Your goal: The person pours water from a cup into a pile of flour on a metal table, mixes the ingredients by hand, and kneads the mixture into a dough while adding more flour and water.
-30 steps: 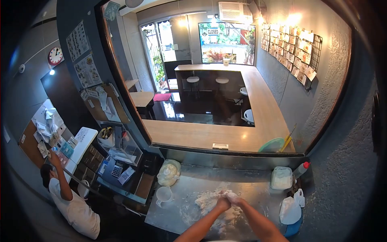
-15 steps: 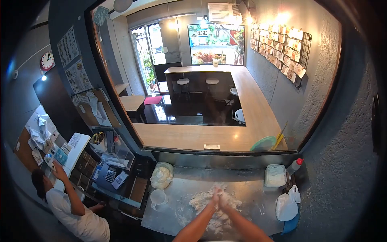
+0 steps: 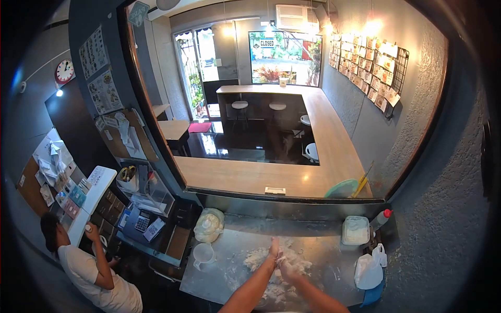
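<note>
Both hands press together over the floury dough [image 3: 276, 261] mid-counter [image 3: 323, 271]: left hand [image 3: 273, 249] and right hand [image 3: 284, 266] touch, grip closed on dough bits. Far window sign [image 3: 267, 43] reads "CLOSED".

Both hands [image 3: 278, 259] press into the floury dough pile [image 3: 276, 261] at the middle of the steel table [image 3: 323, 271], with bare metal free to their near left and to the right of the pile. On the left a clear measuring jug [image 3: 202, 254] and a tied plastic bag [image 3: 207, 226] block the way; at the far right stand a square white container [image 3: 356, 230] and a red-capped bottle [image 3: 379, 220]. A white bag [image 3: 368, 268] crowds the right edge, and a raised metal ledge [image 3: 292, 207] closes the far side.
</note>
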Available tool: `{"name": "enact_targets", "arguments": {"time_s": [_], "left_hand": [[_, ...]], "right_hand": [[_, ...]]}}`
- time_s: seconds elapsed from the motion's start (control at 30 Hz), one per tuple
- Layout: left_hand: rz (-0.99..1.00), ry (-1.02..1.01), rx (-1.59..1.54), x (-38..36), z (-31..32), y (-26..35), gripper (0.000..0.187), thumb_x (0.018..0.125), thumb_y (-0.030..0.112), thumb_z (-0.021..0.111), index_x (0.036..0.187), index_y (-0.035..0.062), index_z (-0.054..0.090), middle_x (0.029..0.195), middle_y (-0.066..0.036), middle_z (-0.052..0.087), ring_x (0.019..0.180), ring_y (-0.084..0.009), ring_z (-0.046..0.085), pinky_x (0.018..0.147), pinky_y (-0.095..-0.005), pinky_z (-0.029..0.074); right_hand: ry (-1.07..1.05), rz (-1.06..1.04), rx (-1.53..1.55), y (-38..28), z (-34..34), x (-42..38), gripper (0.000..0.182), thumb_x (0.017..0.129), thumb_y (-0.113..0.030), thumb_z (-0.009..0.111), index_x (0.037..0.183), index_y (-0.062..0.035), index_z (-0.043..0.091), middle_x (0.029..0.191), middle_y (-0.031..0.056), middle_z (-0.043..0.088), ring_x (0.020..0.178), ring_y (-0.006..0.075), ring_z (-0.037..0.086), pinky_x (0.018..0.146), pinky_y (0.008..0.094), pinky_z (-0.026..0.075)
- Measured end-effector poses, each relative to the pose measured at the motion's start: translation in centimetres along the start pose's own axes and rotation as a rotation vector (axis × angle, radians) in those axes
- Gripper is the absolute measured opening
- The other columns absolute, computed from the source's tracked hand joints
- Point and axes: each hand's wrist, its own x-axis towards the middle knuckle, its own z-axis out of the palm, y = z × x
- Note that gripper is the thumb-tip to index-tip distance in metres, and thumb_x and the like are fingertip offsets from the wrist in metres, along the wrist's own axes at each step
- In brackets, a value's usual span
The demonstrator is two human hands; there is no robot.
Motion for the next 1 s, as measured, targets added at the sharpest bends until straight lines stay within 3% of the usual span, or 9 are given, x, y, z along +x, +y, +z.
{"name": "enact_targets", "arguments": {"time_s": [0.13,0.2,0.37,0.47,0.57,0.63,0.67,0.77,1.0], "left_hand": [[-0.241,-0.02,-0.072,-5.2,3.3,-0.6,0.075,0.103,0.062,0.033,0.16,0.0131,0.024,0.162,-0.011,0.026,0.15,-0.0259,0.019,0.12,-0.0427,0.017],[0.109,-0.123,0.16,-3.0,3.4,-5.3,0.068,0.105,0.056,0.032,0.153,0.0093,0.039,0.147,-0.012,0.049,0.131,-0.0285,0.046,0.111,-0.038,0.036],[0.05,-0.359,0.427,-0.1,-2.4,-4.3,0.055,0.104,0.031,0.052,0.155,0.0134,0.038,0.137,-0.01,0.057,0.12,-0.0199,0.056,0.097,-0.0356,0.049],[0.147,-0.294,0.708,1.4,-3.9,-3.9,0.054,0.096,0.023,0.066,0.147,0.0164,0.05,0.119,-0.008,0.067,0.101,-0.0196,0.065,0.085,-0.0338,0.054],[0.045,-0.253,0.333,1.1,-4.9,-2.1,0.048,0.089,0.025,0.074,0.134,0.0192,0.062,0.102,-0.006,0.071,0.087,-0.0184,0.068,0.075,-0.034,0.057],[0.301,0.071,1.047,-0.6,-5.4,-0.3,0.04,0.085,0.026,0.077,0.124,0.0204,0.068,0.103,-0.008,0.07,0.091,-0.0188,0.068,0.078,-0.0345,0.057],[0.302,-0.023,0.982,0.7,-6.3,-1.0,0.042,0.085,0.031,0.077,0.125,0.023,0.067,0.113,-0.014,0.069,0.099,-0.0239,0.068,0.089,-0.0381,0.055],[0.475,-0.007,1.275,-2.1,-5.1,-0.8,0.045,0.084,0.035,0.079,0.126,0.0202,0.067,0.128,-0.011,0.064,0.121,-0.0291,0.057,0.103,-0.044,0.049],[0.536,-0.071,1.534,-2.9,-5.9,-3.0,0.054,0.082,0.04,0.077,0.132,0.0222,0.064,0.148,-0.015,0.05,0.139,-0.0342,0.042,0.111,-0.0457,0.042]], "right_hand": [[-0.031,0.08,-0.044,-2.2,-2.2,-0.6,0.093,0.092,-0.082,0.023,0.162,-0.0244,0.007,0.157,0.0108,0.032,0.132,0.029,0.046,0.105,0.0457,0.042],[-0.049,0.107,0.059,-2.8,-4.3,1.3,0.094,0.09,-0.084,0.024,0.162,-0.0257,0.007,0.161,0.0117,0.024,0.135,0.0312,0.044,0.108,0.048,0.04],[-0.226,0.073,0.345,-3.0,-6.9,2.1,0.1,0.083,-0.089,0.029,0.162,-0.0307,0.009,0.165,0.0167,0.017,0.134,0.0368,0.046,0.106,0.0565,0.041],[-0.43,0.008,0.463,-4.7,-6.2,1.7,0.092,0.089,-0.078,0.044,0.161,-0.0308,0.013,0.162,0.0165,0.023,0.129,0.0365,0.05,0.097,0.0585,0.048],[-0.326,0.152,0.348,-9.6,-4.6,-1.2,0.088,0.09,-0.056,0.066,0.16,-0.0242,0.022,0.159,0.0169,0.026,0.12,0.0348,0.058,0.089,0.0515,0.055],[-0.192,0.124,0.115,-9.1,-5.8,-0.9,0.077,0.088,-0.027,0.073,0.153,-0.0115,0.036,0.15,0.0214,0.039,0.102,0.036,0.067,0.086,0.0486,0.058],[-0.074,-0.05,-0.067,-7.9,-6.6,-0.2,0.043,0.087,-0.005,0.066,0.129,0.0021,0.057,0.126,0.0205,0.061,0.084,0.0286,0.071,0.076,0.0394,0.061],[0.155,0.064,-0.229,-4.4,-9.5,1.3,0.032,0.087,-0.001,0.065,0.118,0.0003,0.056,0.106,0.0139,0.066,0.083,0.0317,0.071,0.063,0.0461,0.062],[0.454,-0.424,-0.328,10.8,-17.6,6.5,0.041,0.092,-0.049,0.062,0.108,-0.0119,0.059,0.094,0.0061,0.063,0.092,0.0334,0.07,0.07,0.0537,0.056]]}}
